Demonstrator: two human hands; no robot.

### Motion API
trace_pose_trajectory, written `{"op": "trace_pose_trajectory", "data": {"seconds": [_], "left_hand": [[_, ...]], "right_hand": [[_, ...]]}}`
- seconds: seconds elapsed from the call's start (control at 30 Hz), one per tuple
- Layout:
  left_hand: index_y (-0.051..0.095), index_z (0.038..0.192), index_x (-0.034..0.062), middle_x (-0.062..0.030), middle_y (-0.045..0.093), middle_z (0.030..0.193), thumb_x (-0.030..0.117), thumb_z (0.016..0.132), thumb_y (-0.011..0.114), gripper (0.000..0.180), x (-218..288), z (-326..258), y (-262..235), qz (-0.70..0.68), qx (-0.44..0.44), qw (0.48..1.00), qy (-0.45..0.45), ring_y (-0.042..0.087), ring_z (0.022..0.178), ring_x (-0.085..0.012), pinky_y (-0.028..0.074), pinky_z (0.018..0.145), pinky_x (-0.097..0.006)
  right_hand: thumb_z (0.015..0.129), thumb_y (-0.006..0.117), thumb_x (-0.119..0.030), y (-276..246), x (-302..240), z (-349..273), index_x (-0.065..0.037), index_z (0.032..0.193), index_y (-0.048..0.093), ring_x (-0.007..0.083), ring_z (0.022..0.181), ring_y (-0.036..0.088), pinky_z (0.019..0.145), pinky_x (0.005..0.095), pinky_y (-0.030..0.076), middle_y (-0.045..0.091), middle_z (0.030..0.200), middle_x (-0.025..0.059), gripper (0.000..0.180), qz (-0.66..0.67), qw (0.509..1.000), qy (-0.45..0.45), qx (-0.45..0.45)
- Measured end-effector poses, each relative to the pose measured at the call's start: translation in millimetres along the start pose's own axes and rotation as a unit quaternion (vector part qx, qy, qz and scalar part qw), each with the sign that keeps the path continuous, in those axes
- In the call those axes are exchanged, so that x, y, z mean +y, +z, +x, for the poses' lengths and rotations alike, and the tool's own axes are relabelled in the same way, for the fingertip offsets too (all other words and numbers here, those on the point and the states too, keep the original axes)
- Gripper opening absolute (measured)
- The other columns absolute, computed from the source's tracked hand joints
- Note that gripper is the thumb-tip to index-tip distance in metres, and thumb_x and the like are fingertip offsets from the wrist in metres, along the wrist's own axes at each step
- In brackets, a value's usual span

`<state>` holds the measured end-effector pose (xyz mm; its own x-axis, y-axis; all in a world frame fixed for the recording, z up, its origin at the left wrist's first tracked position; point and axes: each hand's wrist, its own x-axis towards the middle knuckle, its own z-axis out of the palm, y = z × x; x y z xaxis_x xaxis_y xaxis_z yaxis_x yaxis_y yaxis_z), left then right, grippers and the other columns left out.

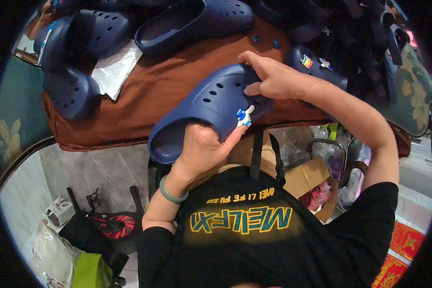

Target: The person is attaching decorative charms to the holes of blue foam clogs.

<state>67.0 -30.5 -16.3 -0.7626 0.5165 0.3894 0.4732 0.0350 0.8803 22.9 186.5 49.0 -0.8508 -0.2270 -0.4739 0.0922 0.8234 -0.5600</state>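
Note:
A navy blue clog (177,122) with round vent holes is held over the front edge of the brown cloth. My left hand (204,146) reaches into its foot opening, the fingers hidden inside. The left thumb lies outside against a white and blue figure charm (244,116) on the clog's upper. At the toe end, my right hand (269,77) is closed on the clog, one finger at the far rim and the thumb on the holed top. A tiny blue bit shows at the right thumb's tip; I cannot make out what it is.
Other navy clogs (194,24) lie along the back and left of the brown cloth (173,60). One clog at right (317,65) bears charms. Two small blue pieces (275,43) and a white plastic bag (116,69) rest there. Below right stands an open cardboard box (308,180).

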Motion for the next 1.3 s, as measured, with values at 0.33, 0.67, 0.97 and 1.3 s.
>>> {"op": "trace_pose_trajectory", "data": {"seconds": [0.33, 0.67, 0.97, 1.3], "left_hand": [[0.065, 0.103, -0.0024, -0.0182, 0.068, 0.095, 0.014, 0.079, 0.072, 0.030, 5, 0, -2, -0.055, 0.011, 0.995, -0.080, 0.068, 0.083, -0.0307, 0.053, 0.074, -0.037], [0.063, 0.107, -0.0011, -0.0178, 0.067, 0.100, 0.014, 0.079, 0.071, 0.033, 7, 1, -4, -0.056, -0.003, 0.995, -0.083, 0.066, 0.089, -0.0304, 0.052, 0.077, -0.037], [0.044, 0.128, -0.0015, -0.0104, 0.055, 0.119, 0.016, 0.085, 0.059, 0.049, 6, -7, -12, -0.439, -0.011, 0.869, -0.229, 0.055, 0.107, -0.0182, 0.044, 0.094, -0.034], [0.040, 0.130, 0.0006, -0.0079, 0.050, 0.121, 0.009, 0.080, 0.062, 0.055, 3, -11, -14, -0.385, -0.043, 0.893, -0.229, 0.050, 0.111, -0.0169, 0.041, 0.097, -0.033]], "right_hand": [[0.075, 0.078, -0.017, -4, 26, -19, -0.001, 0.125, 0.053, 0.0168, 0.106, 0.057, 0.097, 0.0328, 0.043, 0.061, 0.117, 0.0079, 0.059, 0.266, 0.962, -0.061, 0.029], [0.079, 0.072, -0.007, -7, 20, -36, -0.002, 0.096, 0.065, 0.0129, 0.089, 0.056, 0.080, 0.0265, 0.045, 0.058, 0.109, 0.0022, 0.019, -0.122, 0.935, -0.292, 0.159], [0.079, 0.071, -0.009, -9, -18, -16, -0.003, 0.087, 0.066, 0.0150, 0.093, 0.054, 0.083, 0.0288, 0.043, 0.060, 0.096, 0.0040, 0.012, 0.052, 0.960, -0.270, 0.052], [0.074, 0.072, -0.014, -7, -54, 25, -0.002, 0.094, 0.061, 0.0274, 0.098, 0.057, 0.089, 0.0359, 0.044, 0.061, 0.103, 0.0115, 0.025, -0.062, 0.959, -0.263, -0.081]]}}
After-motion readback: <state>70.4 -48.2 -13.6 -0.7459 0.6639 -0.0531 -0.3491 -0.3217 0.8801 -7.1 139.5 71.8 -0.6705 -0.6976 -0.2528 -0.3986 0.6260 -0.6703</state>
